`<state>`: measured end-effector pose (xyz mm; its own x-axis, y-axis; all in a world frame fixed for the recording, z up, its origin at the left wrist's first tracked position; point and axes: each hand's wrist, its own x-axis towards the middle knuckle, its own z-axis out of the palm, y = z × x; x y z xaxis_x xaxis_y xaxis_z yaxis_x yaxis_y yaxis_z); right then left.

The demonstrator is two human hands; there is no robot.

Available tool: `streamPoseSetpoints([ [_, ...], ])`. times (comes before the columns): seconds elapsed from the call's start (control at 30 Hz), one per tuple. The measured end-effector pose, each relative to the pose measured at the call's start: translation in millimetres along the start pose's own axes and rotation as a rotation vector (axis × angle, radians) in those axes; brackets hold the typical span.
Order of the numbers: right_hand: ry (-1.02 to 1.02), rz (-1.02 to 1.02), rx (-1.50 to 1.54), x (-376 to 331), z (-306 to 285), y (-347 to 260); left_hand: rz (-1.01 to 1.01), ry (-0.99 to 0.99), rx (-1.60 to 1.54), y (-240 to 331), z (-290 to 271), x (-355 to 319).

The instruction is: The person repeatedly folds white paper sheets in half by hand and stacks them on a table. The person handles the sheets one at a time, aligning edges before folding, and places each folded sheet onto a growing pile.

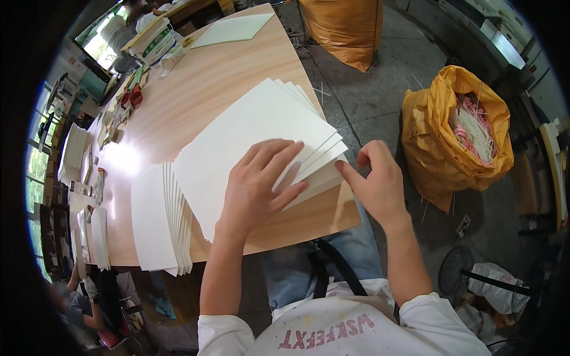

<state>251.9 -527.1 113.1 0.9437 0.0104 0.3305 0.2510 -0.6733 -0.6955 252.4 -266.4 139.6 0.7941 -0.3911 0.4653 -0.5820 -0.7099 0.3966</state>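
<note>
A fanned stack of white sheets (pixel 237 130) lies at a slant across the wooden table near its right edge. Over the near part of the stack my left hand (pixel 258 181) is held palm down, fingers spread and thumb pointing right; it grips nothing. My right hand (pixel 380 184) is at the stack's right corner, thumb tip close to the sheets' edges. Its fingers curl, with a gap between them and the thumb; whether the thumb touches the paper I cannot tell. To the left, a second fanned stack of white sheets (pixel 151 213) reaches the table's front edge.
Along the left side of the table (pixel 231 65) lie red-handled scissors (pixel 132 96) and more paper stacks. A white bucket (pixel 155 43) stands at the far left. On the floor at right is a yellow sack (pixel 424 145) of paper strips, with a fan (pixel 456 267) nearer me.
</note>
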Motion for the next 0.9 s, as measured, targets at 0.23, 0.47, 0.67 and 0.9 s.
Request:
streamPoseSetpoints([
  [0.23, -0.082, -0.122, 0.135, 18, 1, -32, -0.033, 0.060, -0.191, -3, 3, -2],
  [0.47, -0.133, 0.025, 0.555, 28, 20, -27, -0.091, -0.014, -0.220, -5, -3, -3],
  [0.67, -0.253, 0.338, 1.012, 33, 13, -29, -0.082, -0.035, -0.270, -6, -5, -2],
  [0.9, -0.271, 0.295, 1.002, 34, 12, -28, -0.055, 0.001, -0.310, -15, -1, -4],
])
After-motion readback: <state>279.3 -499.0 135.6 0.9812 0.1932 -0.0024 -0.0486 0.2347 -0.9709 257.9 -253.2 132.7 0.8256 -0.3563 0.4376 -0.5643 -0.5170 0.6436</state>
